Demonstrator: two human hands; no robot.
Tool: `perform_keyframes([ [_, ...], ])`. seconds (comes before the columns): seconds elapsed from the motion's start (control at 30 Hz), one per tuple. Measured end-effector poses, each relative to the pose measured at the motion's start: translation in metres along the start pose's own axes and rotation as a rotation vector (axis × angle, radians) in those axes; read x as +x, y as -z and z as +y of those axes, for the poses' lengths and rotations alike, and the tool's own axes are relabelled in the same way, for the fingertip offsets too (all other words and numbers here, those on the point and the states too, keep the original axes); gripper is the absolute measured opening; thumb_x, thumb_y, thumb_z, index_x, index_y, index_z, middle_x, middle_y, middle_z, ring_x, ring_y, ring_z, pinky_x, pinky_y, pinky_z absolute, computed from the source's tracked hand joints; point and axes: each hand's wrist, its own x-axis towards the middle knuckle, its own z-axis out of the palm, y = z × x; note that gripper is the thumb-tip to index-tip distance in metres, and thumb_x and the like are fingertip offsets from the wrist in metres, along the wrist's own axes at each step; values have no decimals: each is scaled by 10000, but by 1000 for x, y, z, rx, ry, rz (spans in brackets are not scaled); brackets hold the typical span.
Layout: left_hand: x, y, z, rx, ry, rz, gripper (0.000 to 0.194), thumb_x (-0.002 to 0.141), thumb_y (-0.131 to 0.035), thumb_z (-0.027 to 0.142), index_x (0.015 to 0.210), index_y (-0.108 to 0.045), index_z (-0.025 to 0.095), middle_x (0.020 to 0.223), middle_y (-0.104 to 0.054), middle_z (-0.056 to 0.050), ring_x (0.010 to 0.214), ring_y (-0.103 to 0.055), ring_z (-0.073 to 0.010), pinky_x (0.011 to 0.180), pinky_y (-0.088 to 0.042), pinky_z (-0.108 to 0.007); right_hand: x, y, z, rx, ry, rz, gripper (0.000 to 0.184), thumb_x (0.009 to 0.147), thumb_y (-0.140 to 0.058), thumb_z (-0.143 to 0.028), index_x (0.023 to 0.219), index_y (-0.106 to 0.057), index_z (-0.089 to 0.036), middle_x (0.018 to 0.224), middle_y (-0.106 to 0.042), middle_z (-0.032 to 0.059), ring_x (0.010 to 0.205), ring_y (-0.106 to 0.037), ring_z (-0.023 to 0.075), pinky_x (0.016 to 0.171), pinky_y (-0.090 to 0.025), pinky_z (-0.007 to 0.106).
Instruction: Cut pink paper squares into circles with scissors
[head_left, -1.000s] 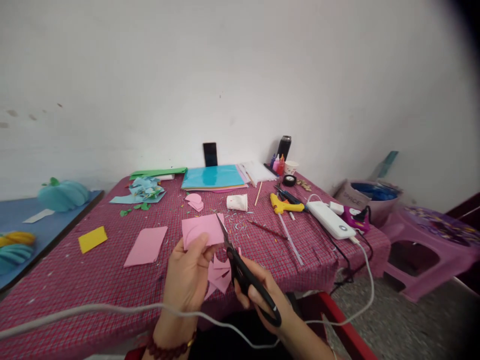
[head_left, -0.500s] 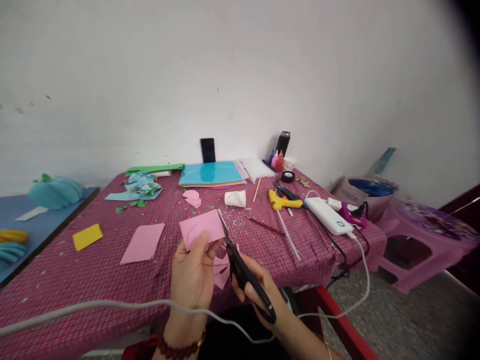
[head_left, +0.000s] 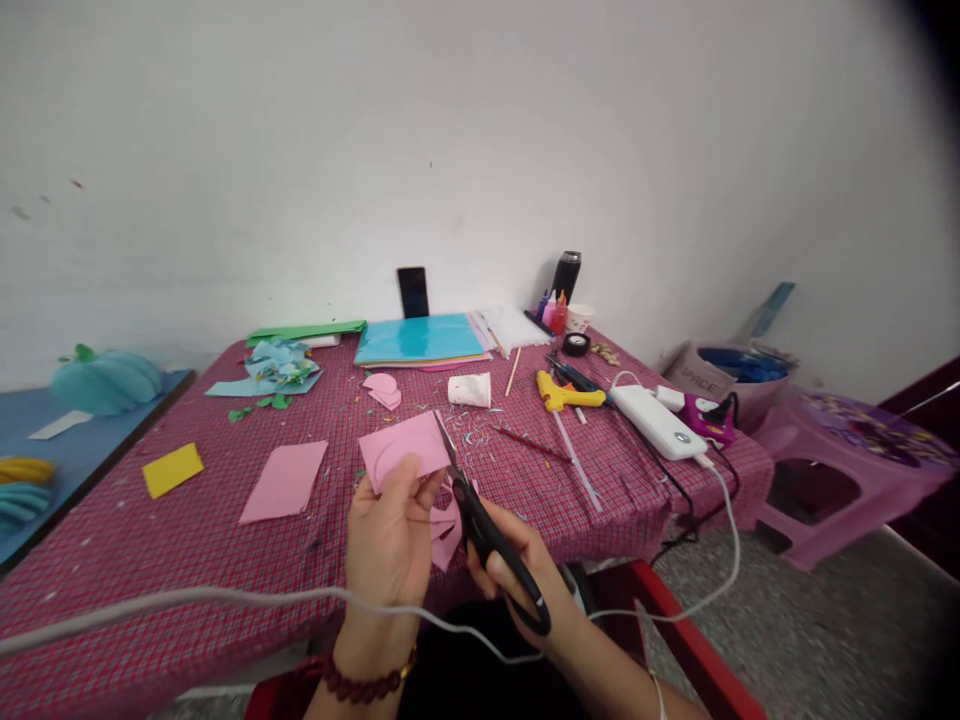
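While pinched, pink paper [head_left: 403, 450] above left hand's [head_left: 390, 545] grip.

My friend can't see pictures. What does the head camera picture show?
A left hand holds pink paper while the right hand cuts it with black scissors. Behind, a red checked table holds paper, a yellow glue gun and a power bank.
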Motion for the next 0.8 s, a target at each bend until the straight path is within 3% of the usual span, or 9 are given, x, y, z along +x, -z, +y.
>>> perform_keyframes([
  [0.17,0,1,2,6,13,10,226,568,-794,99,733,-649,153,732,-712,8,688,-668,-135,707,-572,-299,-1,3,3,0,-1,-2,709,746,-693,-567,1308,-533,-164,600,-450,-51,460,-300,61,438,-220,209],
  [0.43,1,3,6,68,3,-16,207,581,-787,123,737,-657,166,717,-704,20,679,-674,-143,702,-560,-299,-2,8,-3,-43,-37,0,707,696,-727,-580,1273,-571,-203,656,-492,-28,531,-373,97,499,-319,232],
  [0.8,1,6,2,58,18,-19,177,597,-776,108,724,-668,166,726,-707,13,661,-667,-135,669,-566,-287,-1,7,-3,-42,-27,-11,684,744,-700,-561,1286,-552,-171,602,-438,-54,485,-322,76,468,-250,220],
])
